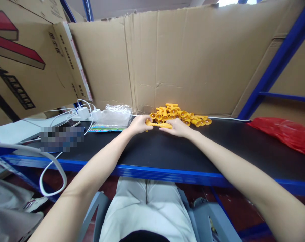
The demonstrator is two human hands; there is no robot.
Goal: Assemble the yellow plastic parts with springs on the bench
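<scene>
My left hand and my right hand are closed on the two ends of one yellow plastic piece. It lies level between them, with a thin ridged middle showing. My fingers cover much of both ends, and its exact kind is unclear. Just behind my hands is a pile of similar yellow plastic pieces. Several of these have round, hollow cup-like ends facing me, and some at the back show T-shaped ends.
On the black shelf top, clear plastic bags lie left, near white chargers and cables. A red plastic bag rests at the right. Cardboard walls the back; blue posts frame the sides. Another person's leg shows lower left.
</scene>
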